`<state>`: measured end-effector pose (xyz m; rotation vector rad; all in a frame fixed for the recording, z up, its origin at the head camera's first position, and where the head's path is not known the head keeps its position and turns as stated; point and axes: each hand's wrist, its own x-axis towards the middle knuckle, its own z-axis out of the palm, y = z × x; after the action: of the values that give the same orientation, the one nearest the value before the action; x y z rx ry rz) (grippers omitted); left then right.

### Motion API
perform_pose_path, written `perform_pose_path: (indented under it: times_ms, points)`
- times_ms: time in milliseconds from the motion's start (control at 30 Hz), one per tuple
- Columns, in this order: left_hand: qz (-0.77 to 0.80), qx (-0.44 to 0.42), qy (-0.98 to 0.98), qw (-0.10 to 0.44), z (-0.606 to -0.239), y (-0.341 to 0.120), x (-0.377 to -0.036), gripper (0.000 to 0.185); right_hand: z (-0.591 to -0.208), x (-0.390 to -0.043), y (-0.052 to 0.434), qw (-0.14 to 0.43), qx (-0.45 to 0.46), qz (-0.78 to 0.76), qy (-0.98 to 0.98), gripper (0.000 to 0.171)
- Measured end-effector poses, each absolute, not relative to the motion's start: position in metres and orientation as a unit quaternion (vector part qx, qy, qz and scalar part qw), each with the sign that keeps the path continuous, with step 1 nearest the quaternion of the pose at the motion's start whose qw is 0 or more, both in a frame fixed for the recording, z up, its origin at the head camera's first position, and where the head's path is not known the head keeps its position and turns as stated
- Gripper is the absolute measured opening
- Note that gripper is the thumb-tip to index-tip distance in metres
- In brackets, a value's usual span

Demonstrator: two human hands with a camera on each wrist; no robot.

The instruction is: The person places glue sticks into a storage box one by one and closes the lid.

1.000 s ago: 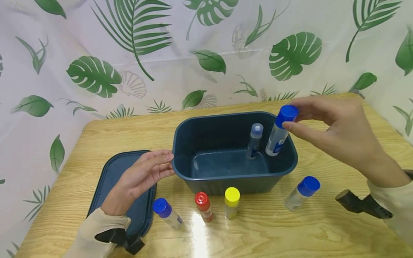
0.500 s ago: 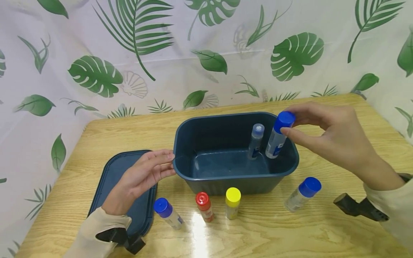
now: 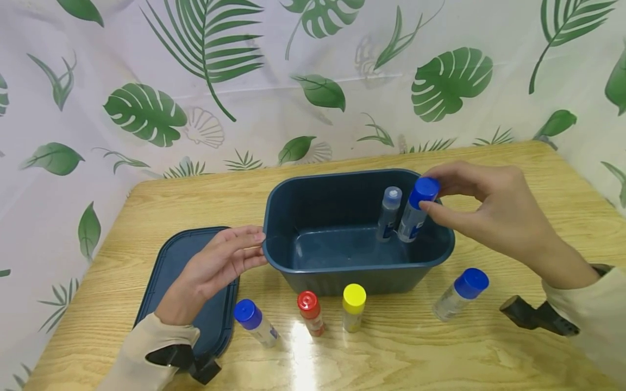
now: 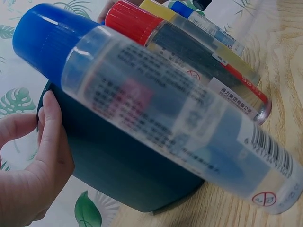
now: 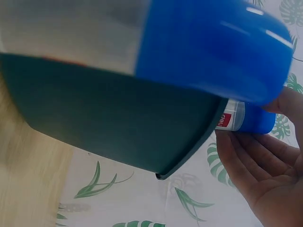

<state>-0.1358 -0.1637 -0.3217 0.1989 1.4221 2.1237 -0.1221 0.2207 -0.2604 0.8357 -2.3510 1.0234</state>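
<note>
In the head view my right hand pinches the blue cap of a clear glue bottle, tilted inside the right end of a dark blue-green plastic bin. Just left of it in the bin stands a slimmer bottle with a translucent cap. The right wrist view shows the held bottle's blue cap and red label beyond the bin's rim, partly covered by a nearer bottle. My left hand touches the bin's left side with its fingers extended; the left wrist view shows fingertips at the rim.
In front of the bin stand a blue-capped bottle, a red-capped bottle, a yellow-capped bottle and another blue-capped bottle at right. A flat dark lid lies under my left forearm. A leaf-print cloth hangs behind the table.
My right hand has moved down and left with the blue-capped glue bottle, bringing it closer to the translucent-capped one. My left hand stays at the bin's side.
</note>
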Motion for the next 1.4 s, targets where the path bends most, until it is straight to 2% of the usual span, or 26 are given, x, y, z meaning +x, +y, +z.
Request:
perform_pose_path:
  times_ms: [367, 1400]
  points:
    - [0.789, 0.078, 0.541, 0.280, -0.322, -0.164, -0.135, 0.016, -0.267, -0.123, 0.218, 0.207, 0.289, 0.358, -0.863, 0.043]
    - [0.796, 0.094, 0.528, 0.282, -0.321, -0.163, -0.135, 0.017, -0.280, -0.129, 0.214, 0.160, 0.305, 0.320, -0.882, 0.036]
